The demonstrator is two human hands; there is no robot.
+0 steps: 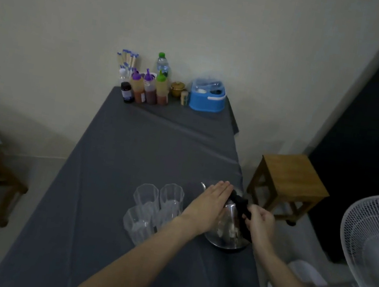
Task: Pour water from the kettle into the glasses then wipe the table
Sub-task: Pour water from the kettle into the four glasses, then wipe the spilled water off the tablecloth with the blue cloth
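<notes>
Now right hand (261,221) grips kettle (228,226) handle, left hand (211,200) lies flat atop it, 4 glasses (153,208) just beside.

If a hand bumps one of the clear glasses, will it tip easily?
Probably yes. The glasses look tall, narrow and thin-walled, so likely light. They stand close together, so one could knock another. The left hand reaches over the kettle right beside them.
</notes>
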